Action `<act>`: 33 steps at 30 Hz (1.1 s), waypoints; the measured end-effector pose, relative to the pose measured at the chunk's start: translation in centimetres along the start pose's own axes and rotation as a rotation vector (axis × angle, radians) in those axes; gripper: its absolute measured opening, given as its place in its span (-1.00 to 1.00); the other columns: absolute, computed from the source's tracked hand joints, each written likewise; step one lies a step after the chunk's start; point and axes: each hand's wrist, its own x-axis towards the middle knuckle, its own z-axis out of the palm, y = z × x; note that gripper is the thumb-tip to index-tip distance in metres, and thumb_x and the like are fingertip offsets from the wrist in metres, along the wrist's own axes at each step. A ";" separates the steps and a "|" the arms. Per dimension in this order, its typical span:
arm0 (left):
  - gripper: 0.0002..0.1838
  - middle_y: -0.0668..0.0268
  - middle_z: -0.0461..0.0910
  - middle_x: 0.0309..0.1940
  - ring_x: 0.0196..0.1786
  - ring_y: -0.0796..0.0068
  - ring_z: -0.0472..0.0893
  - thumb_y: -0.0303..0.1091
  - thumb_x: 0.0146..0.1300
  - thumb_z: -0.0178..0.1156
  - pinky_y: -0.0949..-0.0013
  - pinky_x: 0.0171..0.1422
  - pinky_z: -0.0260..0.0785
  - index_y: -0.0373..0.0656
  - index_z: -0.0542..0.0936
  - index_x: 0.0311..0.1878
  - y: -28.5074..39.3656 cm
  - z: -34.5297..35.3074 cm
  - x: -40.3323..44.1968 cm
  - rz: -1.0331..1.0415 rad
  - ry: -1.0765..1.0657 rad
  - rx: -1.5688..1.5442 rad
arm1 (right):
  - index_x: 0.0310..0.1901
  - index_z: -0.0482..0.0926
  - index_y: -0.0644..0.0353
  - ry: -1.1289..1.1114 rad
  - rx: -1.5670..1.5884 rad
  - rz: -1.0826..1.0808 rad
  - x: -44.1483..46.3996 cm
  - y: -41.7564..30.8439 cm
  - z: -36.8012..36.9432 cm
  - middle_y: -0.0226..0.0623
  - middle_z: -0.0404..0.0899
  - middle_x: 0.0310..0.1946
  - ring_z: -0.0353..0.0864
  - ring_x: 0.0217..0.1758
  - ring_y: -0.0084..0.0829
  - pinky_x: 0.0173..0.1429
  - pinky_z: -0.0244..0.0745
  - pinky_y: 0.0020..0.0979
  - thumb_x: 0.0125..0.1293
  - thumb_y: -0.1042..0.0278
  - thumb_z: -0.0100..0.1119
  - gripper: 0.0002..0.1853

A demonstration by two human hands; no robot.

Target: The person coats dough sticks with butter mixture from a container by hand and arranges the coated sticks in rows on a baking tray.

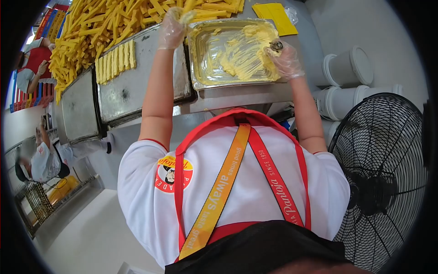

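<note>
A clear glove covers my left hand (174, 29), which is closed on a yellow stick (189, 6) at the top, above the edge between a flat baking tray (137, 86) and a deep metal pan. My gloved right hand (287, 59) is closed around the dark end of a tool (276, 45) at the pan's right side; the rest of the tool is hidden. Pale yellow cream (242, 55) is smeared over the bottom of the deep pan (200, 85). Several coated sticks (116, 61) lie in a row on the flat tray.
A big pile of yellow sticks (98, 27) lies behind the trays. A yellow sheet (276, 17) is at the back right. White buckets (349, 66) and a black fan (378, 182) stand right. Two other people, one in a red apron (39, 61), are at far left.
</note>
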 end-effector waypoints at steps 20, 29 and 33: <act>-0.53 -0.07 0.59 -0.08 0.00 -0.03 0.56 -0.18 0.18 0.25 0.16 0.13 0.38 -0.15 0.55 0.14 -3.3 5.3 -11.1 0.067 -0.346 0.128 | -0.18 0.59 0.16 0.204 -0.061 -0.088 4.7 2.2 3.1 -0.22 0.63 -0.28 0.63 -0.23 -0.25 -0.09 0.51 -0.37 0.12 0.28 0.41 -0.72; -0.55 -0.06 0.59 -0.09 0.01 -0.03 0.55 -0.21 0.19 0.23 0.14 0.16 0.37 -0.15 0.54 0.14 -4.4 5.3 -12.0 0.151 -0.212 0.222 | -0.18 0.59 0.30 0.276 0.067 0.159 4.2 0.9 2.3 -0.26 0.67 -0.35 0.67 -0.31 -0.38 -0.23 0.56 -0.35 0.12 0.25 0.39 -0.67; -0.53 -0.04 0.61 -0.08 -0.03 0.02 0.60 -0.26 0.15 0.24 0.17 0.11 0.42 -0.22 0.54 0.13 -2.4 5.4 -12.1 0.092 -0.164 0.276 | -0.20 0.60 0.27 0.243 0.425 0.115 3.7 0.4 6.2 -0.34 0.68 -0.35 0.64 -0.30 -0.52 -0.21 0.53 -0.42 0.14 0.35 0.39 -0.75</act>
